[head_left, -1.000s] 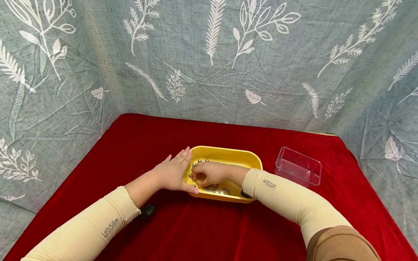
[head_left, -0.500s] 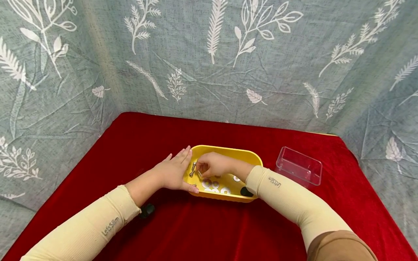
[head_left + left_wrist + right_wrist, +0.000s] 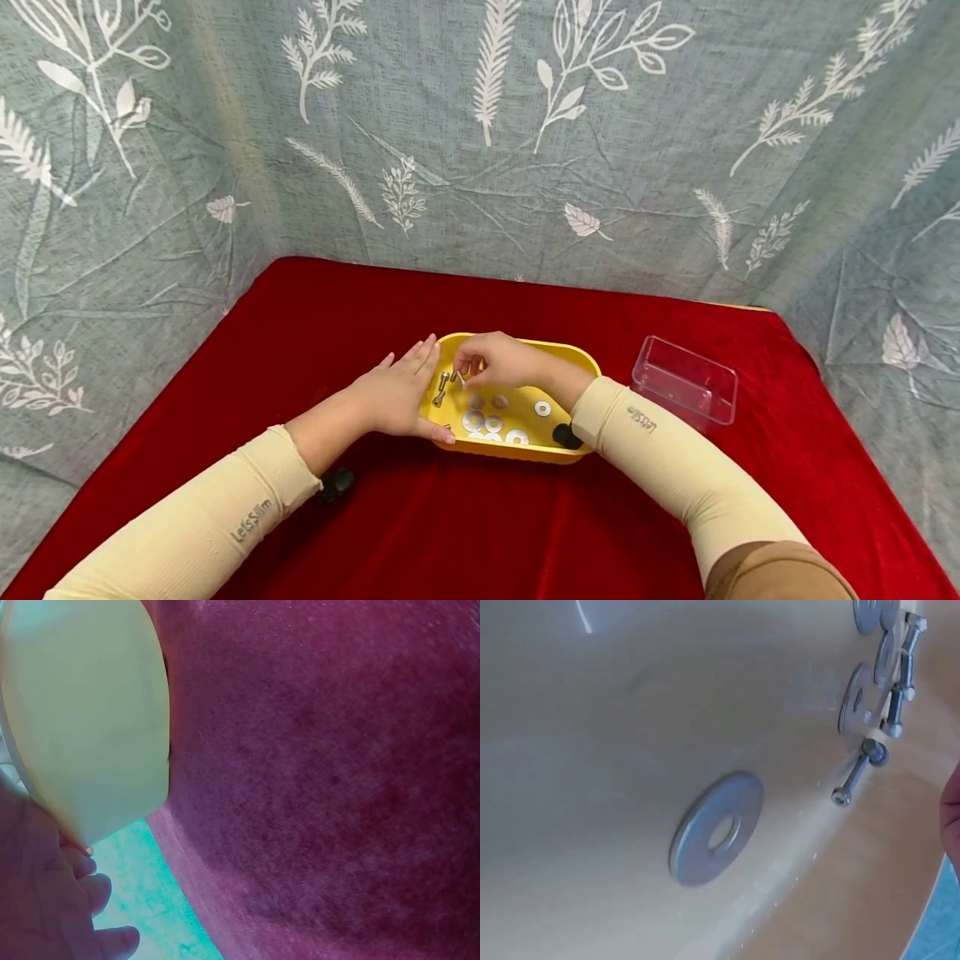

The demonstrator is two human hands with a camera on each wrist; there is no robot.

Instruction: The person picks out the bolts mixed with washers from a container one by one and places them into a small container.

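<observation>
A yellow tub holds flat metal washers and several small bolts. My left hand spans its left end, fingers straight along the rim and thumb lying over the front edge. In the left wrist view the fingertips rest by the tub's outer wall. Inside the tub, my right hand pinches a small metal piece, apparently a bolt, between thumb and fingers near the far left. The right wrist view shows a large washer close by, with bolts further along.
A clear plastic box stands right of the tub on the red cloth. Dark objects sit under both cuffs, one by the left sleeve. A patterned curtain hangs behind the table.
My right hand has risen and shifted toward the tub's far rim with the small metal piece pinched. Washers beneath it have come into view. My left hand has stayed put.
</observation>
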